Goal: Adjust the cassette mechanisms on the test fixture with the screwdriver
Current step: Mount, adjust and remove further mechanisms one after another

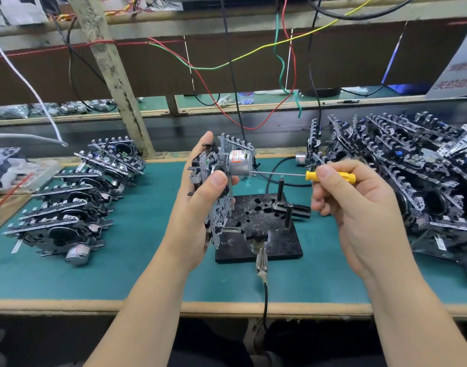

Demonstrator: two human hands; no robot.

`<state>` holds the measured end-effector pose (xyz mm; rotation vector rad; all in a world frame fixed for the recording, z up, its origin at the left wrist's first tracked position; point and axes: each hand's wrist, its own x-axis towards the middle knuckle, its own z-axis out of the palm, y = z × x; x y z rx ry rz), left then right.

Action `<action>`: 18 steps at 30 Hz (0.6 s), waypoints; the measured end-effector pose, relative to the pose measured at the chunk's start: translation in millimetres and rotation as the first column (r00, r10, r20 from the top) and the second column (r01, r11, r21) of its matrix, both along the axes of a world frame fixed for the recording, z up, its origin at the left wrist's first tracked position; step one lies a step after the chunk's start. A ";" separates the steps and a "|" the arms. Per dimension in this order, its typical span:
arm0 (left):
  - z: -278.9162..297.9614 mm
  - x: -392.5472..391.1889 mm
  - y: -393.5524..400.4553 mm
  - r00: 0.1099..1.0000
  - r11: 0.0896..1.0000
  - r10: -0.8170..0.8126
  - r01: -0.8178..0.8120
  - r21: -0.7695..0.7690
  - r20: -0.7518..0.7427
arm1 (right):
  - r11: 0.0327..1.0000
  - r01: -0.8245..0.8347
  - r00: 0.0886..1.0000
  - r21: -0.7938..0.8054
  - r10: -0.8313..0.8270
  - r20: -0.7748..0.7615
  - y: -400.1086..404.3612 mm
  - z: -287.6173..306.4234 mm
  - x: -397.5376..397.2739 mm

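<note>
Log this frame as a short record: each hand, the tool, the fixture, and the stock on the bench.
left hand: holds a mechanism upright above the fixture
right hand: pinches the screwdriver by its yellow handle
screwdriver tip: at the end of the motor
fixture: black plate on the green mat, no mechanism on it
left stack: mechanisms in rows
right pile: mechanisms heaped

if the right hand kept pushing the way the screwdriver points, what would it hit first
Most likely the silver cylindrical motor on the metal cassette mechanism that the left hand holds upright. The right hand pinches the yellow-handled screwdriver, whose thin shaft points left with its tip at the motor's end face; actual contact is unclear.
</note>
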<state>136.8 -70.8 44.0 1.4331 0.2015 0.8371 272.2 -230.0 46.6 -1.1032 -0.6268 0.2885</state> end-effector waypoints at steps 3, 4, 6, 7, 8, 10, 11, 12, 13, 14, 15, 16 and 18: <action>2.5 7.2 5.5 0.999 0.990 0.029 -0.023 0.138 -0.042 | 0.990 0.127 0.984 0.055 -0.118 -0.133 -1.3 -2.6 8.7; 4.6 10.1 9.5 0.996 0.972 0.061 -0.043 0.230 -0.071 | 0.983 0.170 0.974 0.068 -0.157 -0.164 -3.4 -2.5 13.1; 12.7 17.3 19.9 0.973 0.887 0.146 -0.050 0.459 -0.177 | 0.975 0.211 0.964 0.071 -0.196 -0.177 -8.7 -3.1 20.2; 17.1 23.1 24.9 0.953 0.822 0.183 -0.013 0.569 -0.243 | 0.974 0.215 0.964 0.069 -0.201 -0.173 -10.4 -4.9 22.4; 20.4 30.7 29.8 0.926 0.751 0.208 0.054 0.658 -0.314 | 0.974 0.217 0.965 0.066 -0.203 -0.168 -11.6 -7.2 23.4; 23.4 48.9 35.0 0.848 0.603 0.262 0.229 0.765 -0.461 | 0.974 0.222 0.965 0.051 -0.212 -0.157 -12.1 -12.0 22.6; 22.6 58.2 35.7 0.802 0.522 0.303 0.312 0.794 -0.514 | 0.974 0.224 0.965 0.038 -0.217 -0.144 -11.7 -14.0 22.0; 20.0 66.5 35.4 0.760 0.447 0.346 0.381 0.809 -0.550 | 0.974 0.224 0.967 0.021 -0.219 -0.132 -11.7 -16.0 21.6; 15.3 73.4 34.9 0.723 0.387 0.389 0.435 0.813 -0.572 | 0.975 0.224 0.967 0.000 -0.222 -0.124 -11.8 -17.6 21.6; 9.5 78.4 34.8 0.687 0.344 0.428 0.477 0.809 -0.587 | 0.974 0.224 0.967 -0.021 -0.225 -0.123 -12.4 -19.7 22.0; 2.9 82.0 35.5 0.658 0.315 0.462 0.505 0.803 -0.595 | 0.974 0.223 0.966 -0.044 -0.227 -0.126 -13.2 -22.1 22.7; -2.7 83.8 36.2 0.639 0.293 0.490 0.520 0.802 -0.593 | 0.974 0.218 0.966 -0.067 -0.225 -0.129 -13.7 -25.0 23.0; -10.4 85.4 38.2 0.632 0.262 0.523 0.519 0.814 -0.572 | 0.972 0.210 0.967 -0.104 -0.222 -0.124 -13.2 -30.8 21.8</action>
